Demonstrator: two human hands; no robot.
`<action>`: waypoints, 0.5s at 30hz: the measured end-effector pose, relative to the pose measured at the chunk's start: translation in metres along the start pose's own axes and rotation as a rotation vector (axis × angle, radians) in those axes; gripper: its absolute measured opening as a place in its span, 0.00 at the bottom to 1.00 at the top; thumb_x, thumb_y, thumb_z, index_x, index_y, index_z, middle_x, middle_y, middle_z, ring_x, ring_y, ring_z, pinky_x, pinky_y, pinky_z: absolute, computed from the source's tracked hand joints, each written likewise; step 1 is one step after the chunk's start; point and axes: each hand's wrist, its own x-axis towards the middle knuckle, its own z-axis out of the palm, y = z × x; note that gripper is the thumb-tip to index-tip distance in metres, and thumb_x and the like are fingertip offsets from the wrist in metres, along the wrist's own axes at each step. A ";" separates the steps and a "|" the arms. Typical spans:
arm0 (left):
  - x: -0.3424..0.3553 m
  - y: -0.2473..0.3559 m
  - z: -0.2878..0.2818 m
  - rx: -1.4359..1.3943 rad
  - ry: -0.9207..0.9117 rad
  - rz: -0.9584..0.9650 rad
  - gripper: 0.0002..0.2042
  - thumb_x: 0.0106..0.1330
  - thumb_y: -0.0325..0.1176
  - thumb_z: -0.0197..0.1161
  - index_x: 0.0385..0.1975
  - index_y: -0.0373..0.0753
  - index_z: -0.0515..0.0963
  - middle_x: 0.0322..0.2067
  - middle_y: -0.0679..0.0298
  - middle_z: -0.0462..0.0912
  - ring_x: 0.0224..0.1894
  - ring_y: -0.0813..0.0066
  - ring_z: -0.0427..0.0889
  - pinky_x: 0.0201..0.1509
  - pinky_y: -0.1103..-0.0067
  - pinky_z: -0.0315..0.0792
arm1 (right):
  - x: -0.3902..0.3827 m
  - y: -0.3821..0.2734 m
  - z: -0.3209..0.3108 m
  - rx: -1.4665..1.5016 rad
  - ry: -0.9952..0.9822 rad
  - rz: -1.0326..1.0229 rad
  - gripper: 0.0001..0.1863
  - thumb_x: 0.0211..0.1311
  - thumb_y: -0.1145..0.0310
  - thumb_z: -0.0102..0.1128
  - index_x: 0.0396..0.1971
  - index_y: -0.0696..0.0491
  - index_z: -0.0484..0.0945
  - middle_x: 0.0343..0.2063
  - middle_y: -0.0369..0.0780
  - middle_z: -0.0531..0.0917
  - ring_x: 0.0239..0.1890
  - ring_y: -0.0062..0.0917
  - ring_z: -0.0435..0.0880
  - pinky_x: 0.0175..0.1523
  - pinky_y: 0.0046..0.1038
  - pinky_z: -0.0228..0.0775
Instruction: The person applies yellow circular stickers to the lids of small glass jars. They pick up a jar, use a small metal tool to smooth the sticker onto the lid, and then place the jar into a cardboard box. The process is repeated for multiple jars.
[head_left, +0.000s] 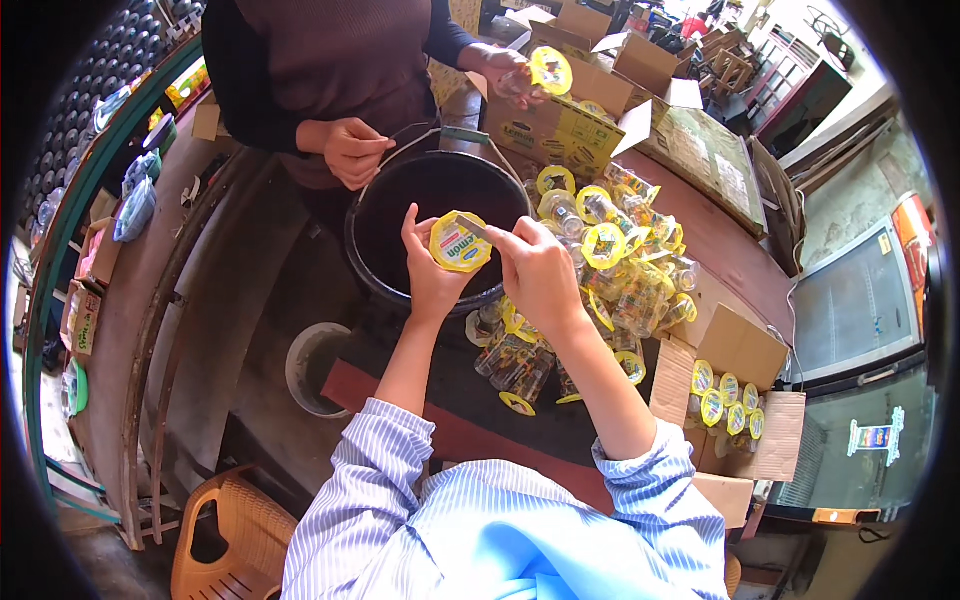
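My left hand (432, 278) grips a sealed plastic drink cup (458, 250) by its side, its round yellow-rimmed lid facing up. Pinched in my right hand (540, 268) is a small flat metal blade (471, 226), lying over the lid near its upper right edge. Both hands are above the near part of a large black bucket (355, 245), whose inside is dark. To the right of the bucket lies a heap of similar clear cups (625, 270) with yellow lids, many tipped on their sides.
Across the bucket, a co-worker holds another cup (550, 72) and a thin tool (408, 131). Behind the heap is an open carton (560, 135); a second carton (772, 465) at right holds several upright cups. A pale bucket (305, 365) and an orange chair (235, 535) are at lower left.
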 end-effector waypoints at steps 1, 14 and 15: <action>0.000 0.000 0.000 0.006 -0.001 -0.014 0.49 0.34 0.27 0.73 0.56 0.36 0.44 0.40 0.59 0.66 0.40 0.71 0.70 0.46 0.79 0.66 | 0.001 0.000 0.001 -0.004 -0.006 -0.001 0.14 0.43 0.78 0.52 0.34 0.54 0.76 0.22 0.41 0.71 0.29 0.32 0.73 0.33 0.30 0.68; 0.002 -0.001 0.000 0.049 -0.016 -0.111 0.50 0.33 0.28 0.73 0.56 0.35 0.43 0.41 0.58 0.65 0.41 0.70 0.70 0.46 0.78 0.66 | 0.005 0.001 0.020 0.058 0.005 -0.036 0.14 0.45 0.81 0.50 0.34 0.53 0.76 0.21 0.42 0.67 0.24 0.34 0.72 0.29 0.32 0.66; 0.002 -0.001 0.000 0.054 -0.020 -0.112 0.50 0.33 0.28 0.73 0.56 0.35 0.43 0.41 0.58 0.65 0.41 0.70 0.70 0.46 0.78 0.66 | 0.005 0.002 0.019 0.057 0.005 -0.035 0.14 0.45 0.81 0.50 0.34 0.53 0.76 0.21 0.42 0.67 0.24 0.34 0.72 0.29 0.32 0.66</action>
